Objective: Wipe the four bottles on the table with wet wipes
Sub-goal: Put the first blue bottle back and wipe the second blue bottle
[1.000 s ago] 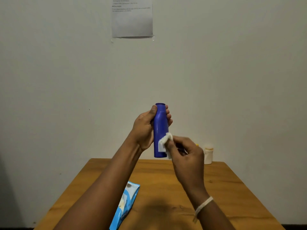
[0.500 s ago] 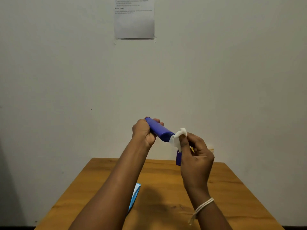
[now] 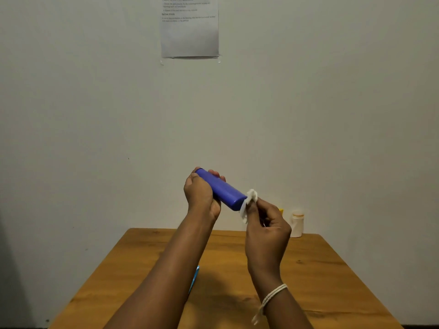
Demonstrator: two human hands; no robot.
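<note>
Wooden table (image 3: 320, 281), white bottle (image 3: 297, 223), blue packet (image 3: 195, 277)

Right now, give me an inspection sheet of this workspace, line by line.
Surface: wooden table, bare where visible.
Job's things: blue bottle held in the air, tilted, base lower and toward the right; white wet wipe pressed against that base; white bottle upright at the table's far right edge; a yellow item beside it, mostly hidden.
Clutter: blue wipes pack, mostly hidden behind the left forearm.
Hands: left hand grips the blue bottle's upper part; right hand pinches the wet wipe; string bracelet on the right wrist.
Cables: nothing seen.
Surroundings: plain wall; printed sheet taped up, text unreadable.
</note>
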